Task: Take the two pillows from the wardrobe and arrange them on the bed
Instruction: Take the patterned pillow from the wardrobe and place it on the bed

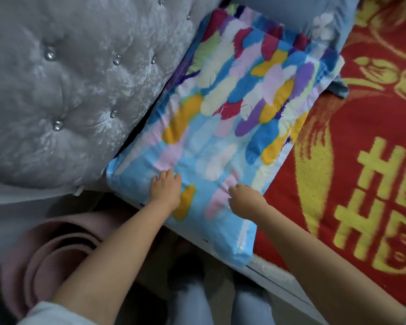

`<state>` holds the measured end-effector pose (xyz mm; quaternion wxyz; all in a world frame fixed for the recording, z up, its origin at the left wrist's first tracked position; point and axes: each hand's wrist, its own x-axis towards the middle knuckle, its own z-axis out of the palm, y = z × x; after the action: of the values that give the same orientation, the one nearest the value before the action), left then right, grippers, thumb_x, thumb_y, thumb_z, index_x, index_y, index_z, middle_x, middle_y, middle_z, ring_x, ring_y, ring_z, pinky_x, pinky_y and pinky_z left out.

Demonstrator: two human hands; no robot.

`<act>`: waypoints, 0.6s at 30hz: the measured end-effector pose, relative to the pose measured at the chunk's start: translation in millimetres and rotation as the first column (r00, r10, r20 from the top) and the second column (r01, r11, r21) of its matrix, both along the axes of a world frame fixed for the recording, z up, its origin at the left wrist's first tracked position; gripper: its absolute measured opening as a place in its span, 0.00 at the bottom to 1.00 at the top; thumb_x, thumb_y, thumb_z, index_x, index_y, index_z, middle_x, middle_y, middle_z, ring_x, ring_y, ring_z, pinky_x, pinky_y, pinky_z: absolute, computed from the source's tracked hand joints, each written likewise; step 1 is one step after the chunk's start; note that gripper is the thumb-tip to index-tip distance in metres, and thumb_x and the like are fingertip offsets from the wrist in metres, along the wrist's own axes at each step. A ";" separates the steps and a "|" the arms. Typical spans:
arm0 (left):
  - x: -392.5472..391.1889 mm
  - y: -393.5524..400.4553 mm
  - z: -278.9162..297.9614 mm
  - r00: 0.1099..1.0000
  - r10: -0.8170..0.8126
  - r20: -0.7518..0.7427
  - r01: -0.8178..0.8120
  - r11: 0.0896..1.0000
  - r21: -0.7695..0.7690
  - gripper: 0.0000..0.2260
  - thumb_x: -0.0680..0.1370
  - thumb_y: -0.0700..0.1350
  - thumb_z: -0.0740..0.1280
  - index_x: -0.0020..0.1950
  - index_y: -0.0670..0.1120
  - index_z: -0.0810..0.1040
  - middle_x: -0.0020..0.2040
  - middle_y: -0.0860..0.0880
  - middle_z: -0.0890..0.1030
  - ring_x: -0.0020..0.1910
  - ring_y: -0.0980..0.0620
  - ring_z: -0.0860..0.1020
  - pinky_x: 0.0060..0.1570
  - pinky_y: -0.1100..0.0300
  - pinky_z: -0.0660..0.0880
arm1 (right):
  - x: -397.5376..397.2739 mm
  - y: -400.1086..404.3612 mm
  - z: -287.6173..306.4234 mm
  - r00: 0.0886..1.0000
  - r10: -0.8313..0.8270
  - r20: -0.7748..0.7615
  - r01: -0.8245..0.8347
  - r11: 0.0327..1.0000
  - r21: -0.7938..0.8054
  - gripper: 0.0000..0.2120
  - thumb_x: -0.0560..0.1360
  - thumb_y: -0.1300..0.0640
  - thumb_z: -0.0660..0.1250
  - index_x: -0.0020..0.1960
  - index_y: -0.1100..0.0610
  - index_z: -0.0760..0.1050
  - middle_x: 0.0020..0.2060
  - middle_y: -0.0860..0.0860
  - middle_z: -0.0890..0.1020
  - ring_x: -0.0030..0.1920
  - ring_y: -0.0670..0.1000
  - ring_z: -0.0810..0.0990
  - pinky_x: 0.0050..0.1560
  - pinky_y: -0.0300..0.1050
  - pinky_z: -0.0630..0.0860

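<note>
Two pillows in the same feather print of blue, yellow, purple and pink lie end to end along the grey headboard. The near pillow (209, 165) reaches the bed's edge. The far pillow (267, 73) seems to overlap its far end. My left hand (167, 191) rests on the near pillow's left part, and its fingers curl down into the cover. My right hand (244, 200) sits a little to the right on the same pillow, fingers bent into the fabric. Creases spread from both hands.
The bed carries a red blanket (361, 137) with a yellow pattern, right of the pillows. The tufted grey headboard (68, 90) fills the left. A grey-blue cloth (333, 24) lies beyond the far pillow. A rolled pink mat (52, 249) stands by my legs.
</note>
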<state>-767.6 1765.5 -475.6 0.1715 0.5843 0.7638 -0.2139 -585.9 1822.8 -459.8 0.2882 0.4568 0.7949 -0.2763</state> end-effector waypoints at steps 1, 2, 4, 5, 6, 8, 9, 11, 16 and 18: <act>7.8 -8.5 9.7 0.998 0.056 -0.001 -0.056 0.998 -0.002 0.13 0.80 0.41 0.56 0.63 0.44 0.71 0.64 0.43 0.71 0.66 0.44 0.68 0.62 0.51 0.69 | 2.2 0.7 7.8 0.998 0.061 -0.029 -0.061 0.998 0.003 0.14 0.78 0.61 0.55 0.62 0.65 0.67 0.61 0.62 0.72 0.62 0.61 0.71 0.59 0.53 0.71; 15.6 -17.6 20.2 0.994 0.109 -0.002 -0.109 0.994 -0.009 0.13 0.80 0.41 0.56 0.63 0.44 0.72 0.64 0.43 0.72 0.66 0.43 0.68 0.63 0.51 0.69 | 3.8 0.5 16.2 0.991 0.122 -0.057 -0.122 0.993 -0.002 0.13 0.78 0.62 0.55 0.61 0.65 0.67 0.60 0.63 0.72 0.61 0.61 0.72 0.59 0.53 0.72; 29.1 -38.3 44.5 0.977 0.211 -0.015 -0.211 0.977 -0.022 0.13 0.80 0.41 0.57 0.63 0.45 0.74 0.64 0.43 0.72 0.66 0.43 0.68 0.63 0.50 0.69 | 5.3 -4.2 36.8 0.969 0.224 -0.106 -0.225 0.974 0.000 0.13 0.78 0.62 0.55 0.60 0.66 0.68 0.60 0.64 0.73 0.61 0.61 0.72 0.58 0.52 0.72; 34.6 -51.4 57.8 0.963 0.270 -0.026 -0.270 0.963 -0.008 0.14 0.79 0.41 0.57 0.63 0.45 0.74 0.64 0.43 0.72 0.66 0.43 0.69 0.63 0.50 0.69 | 3.8 -8.2 48.5 0.955 0.266 -0.130 -0.267 0.964 0.016 0.13 0.78 0.61 0.55 0.60 0.65 0.69 0.60 0.63 0.73 0.61 0.61 0.72 0.58 0.52 0.72; 39.6 -65.2 71.6 0.946 0.323 -0.035 -0.322 0.946 0.023 0.14 0.79 0.41 0.58 0.64 0.45 0.74 0.64 0.43 0.72 0.65 0.43 0.69 0.62 0.51 0.70 | 1.0 -13.0 61.8 0.940 0.305 -0.151 -0.303 0.952 0.038 0.13 0.79 0.60 0.56 0.60 0.65 0.69 0.60 0.63 0.73 0.62 0.61 0.72 0.59 0.51 0.72; 50.5 -96.4 100.7 0.914 0.403 -0.045 -0.397 0.913 0.092 0.14 0.78 0.40 0.58 0.64 0.45 0.73 0.63 0.43 0.73 0.64 0.42 0.70 0.61 0.51 0.71 | -5.1 -28.8 90.9 0.899 0.388 -0.201 -0.379 0.922 0.086 0.14 0.79 0.59 0.57 0.62 0.63 0.70 0.62 0.62 0.73 0.63 0.60 0.71 0.61 0.51 0.71; 55.4 -112.3 114.8 0.897 0.439 -0.052 -0.431 0.894 0.120 0.14 0.78 0.40 0.59 0.63 0.44 0.73 0.63 0.43 0.74 0.64 0.42 0.70 0.60 0.50 0.71 | -8.0 -38.4 105.6 0.874 0.430 -0.225 -0.418 0.903 0.102 0.14 0.79 0.59 0.57 0.63 0.61 0.70 0.63 0.60 0.73 0.64 0.60 0.71 0.62 0.50 0.70; 67.5 -152.5 144.4 0.849 0.523 -0.080 -0.506 0.846 0.165 0.14 0.78 0.40 0.60 0.62 0.43 0.74 0.63 0.42 0.74 0.63 0.41 0.71 0.59 0.49 0.72 | -12.4 -66.9 134.3 0.809 0.531 -0.253 -0.517 0.847 0.126 0.15 0.78 0.59 0.57 0.64 0.59 0.70 0.64 0.59 0.73 0.64 0.59 0.71 0.64 0.50 0.69; 109.3 -258.4 202.8 0.724 0.683 -0.092 -0.640 0.716 0.279 0.14 0.78 0.41 0.58 0.63 0.45 0.75 0.61 0.43 0.75 0.62 0.42 0.72 0.57 0.50 0.74 | -19.8 -150.6 194.4 0.642 0.715 -0.277 -0.687 0.697 0.206 0.09 0.79 0.59 0.56 0.49 0.56 0.74 0.59 0.62 0.77 0.59 0.59 0.76 0.59 0.51 0.73; 133.9 -306.2 219.7 0.661 0.746 -0.085 -0.684 0.645 0.340 0.12 0.78 0.42 0.59 0.61 0.44 0.75 0.60 0.44 0.75 0.61 0.43 0.73 0.54 0.51 0.75 | -19.2 -189.4 214.6 0.551 0.764 -0.334 -0.722 0.638 0.269 0.10 0.79 0.59 0.56 0.54 0.60 0.75 0.58 0.63 0.78 0.58 0.59 0.76 0.59 0.51 0.73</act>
<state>-633.8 1459.3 -255.9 0.0737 0.2235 0.9685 -0.0809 -605.1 1633.4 -245.3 0.1770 0.0211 0.9675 -0.1792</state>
